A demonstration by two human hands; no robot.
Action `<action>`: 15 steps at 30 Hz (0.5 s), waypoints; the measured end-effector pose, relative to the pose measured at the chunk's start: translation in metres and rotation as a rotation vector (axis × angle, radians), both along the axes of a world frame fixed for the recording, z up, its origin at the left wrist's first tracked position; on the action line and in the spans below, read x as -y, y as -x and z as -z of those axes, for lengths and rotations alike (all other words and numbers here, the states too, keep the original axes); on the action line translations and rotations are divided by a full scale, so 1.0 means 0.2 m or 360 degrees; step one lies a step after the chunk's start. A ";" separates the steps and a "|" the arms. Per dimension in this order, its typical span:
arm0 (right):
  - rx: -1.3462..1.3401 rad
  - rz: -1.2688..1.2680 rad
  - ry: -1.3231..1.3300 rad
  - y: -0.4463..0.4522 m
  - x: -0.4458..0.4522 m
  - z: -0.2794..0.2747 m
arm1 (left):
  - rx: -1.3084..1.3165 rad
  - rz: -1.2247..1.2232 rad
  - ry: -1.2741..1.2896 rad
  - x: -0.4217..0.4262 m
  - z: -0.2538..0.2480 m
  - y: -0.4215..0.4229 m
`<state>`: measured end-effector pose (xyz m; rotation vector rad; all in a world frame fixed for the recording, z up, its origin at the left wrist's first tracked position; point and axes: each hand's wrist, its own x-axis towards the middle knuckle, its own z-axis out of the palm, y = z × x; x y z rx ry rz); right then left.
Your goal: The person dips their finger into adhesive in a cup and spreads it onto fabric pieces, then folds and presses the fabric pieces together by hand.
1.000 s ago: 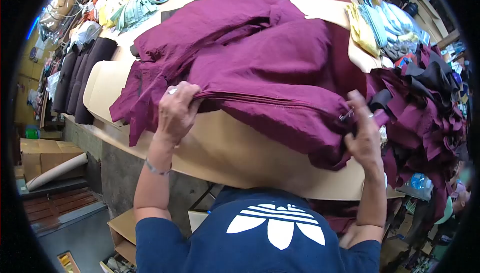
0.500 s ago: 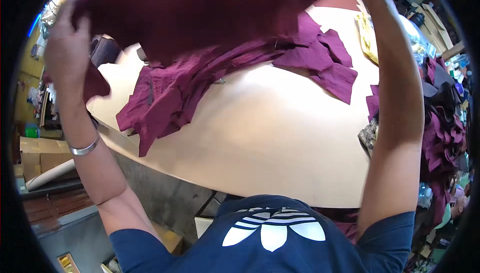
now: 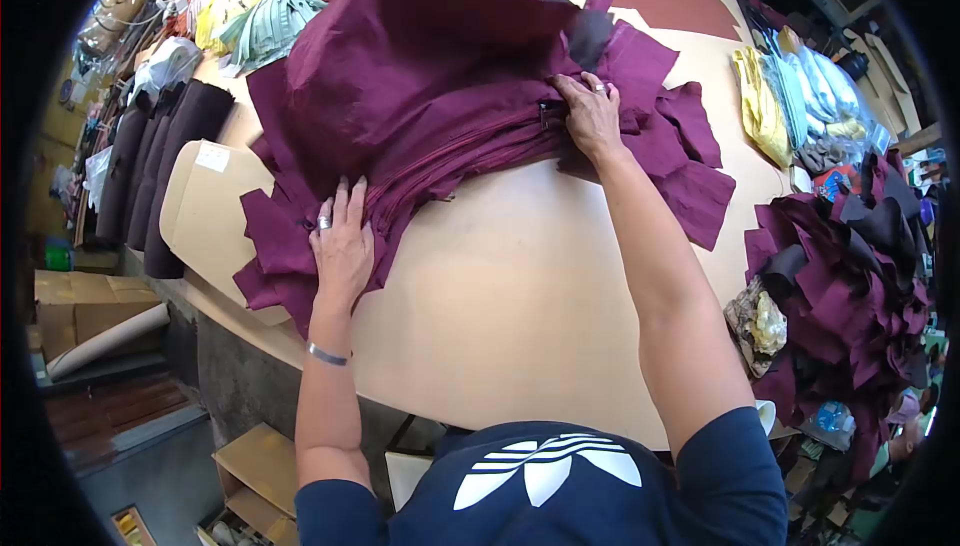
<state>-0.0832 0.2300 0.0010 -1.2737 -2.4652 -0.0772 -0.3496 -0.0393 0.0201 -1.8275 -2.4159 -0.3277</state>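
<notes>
A stack of maroon fabric pieces (image 3: 430, 96) lies across the far part of the table, its top piece bulging upward. My left hand (image 3: 343, 251) rests flat on the near left edge of the stack, fingers stretched out. Upon the right side of the near edge lies my right hand (image 3: 592, 118), its fingers bent and apart, pressing on the cloth. Beside its fingertips is a dark zipper pull (image 3: 546, 114), and zipper-like seams run along the edge between both hands. Loose maroon flaps stick out at either end of the stack.
Black rolls (image 3: 185, 161) stand at the table's left edge, by a tan board (image 3: 210, 208). Green and yellow strips (image 3: 275, 16) lie at the back left. Yellow and blue bundles (image 3: 775, 96) sit on the right, above a heap of maroon pieces (image 3: 840, 276). Cardboard boxes (image 3: 95, 306) stand lower left.
Both hands have come down from high up, and the raised maroon cloth now lies on the stack. My hands have let its edge settle and rest on it.
</notes>
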 end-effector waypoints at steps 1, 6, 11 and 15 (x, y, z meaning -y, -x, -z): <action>-0.0041 -0.0026 0.0056 -0.01 0.00 0.00 | 0.0043 -0.0003 -0.0040 0.01 0.00 -0.01; -0.0138 0.0125 0.0104 -0.10 0.08 -0.12 | 0.0188 0.0058 -0.0021 0.01 -0.11 0.02; -0.0553 0.0100 -0.0017 -0.30 0.59 -0.12 | 0.0003 -0.0042 -0.0061 0.06 -0.37 -0.07; -0.0547 -0.0270 0.0352 -0.46 1.08 0.03 | -0.0296 0.0187 -0.0685 -0.13 -0.46 -0.12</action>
